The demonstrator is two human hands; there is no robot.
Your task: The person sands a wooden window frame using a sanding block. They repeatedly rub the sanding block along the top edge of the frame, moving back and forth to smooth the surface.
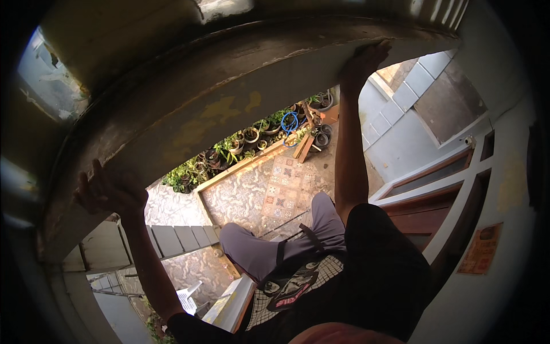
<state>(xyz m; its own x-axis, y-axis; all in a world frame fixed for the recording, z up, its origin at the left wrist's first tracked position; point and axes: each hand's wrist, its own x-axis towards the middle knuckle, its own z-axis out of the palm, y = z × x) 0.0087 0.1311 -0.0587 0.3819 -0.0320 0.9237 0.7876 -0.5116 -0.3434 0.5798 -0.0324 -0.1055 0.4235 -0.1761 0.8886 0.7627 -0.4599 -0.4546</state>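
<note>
A painted beam (258, 86) with peeling patches and a worn, dark ledge arches across the upper view. My left hand (111, 189) holds its left part, fingers spread over the edge. Near the beam's right end, my right hand (365, 62) grips the same edge; shadow hides part of its fingers. Both arms are stretched out. Below them are my bent knees in grey trousers (249, 247) and my black shirt with a printed front. Straps cross the trousers.
Far below lies a patterned tiled floor (240, 202) beside potted plants (236, 144), a coiled blue hose (289, 122) and wood pieces (304, 147). A wall with brown wooden frames (425, 174) and a small camera (468, 140) stands right. A white plastic chair (187, 299) is lower left.
</note>
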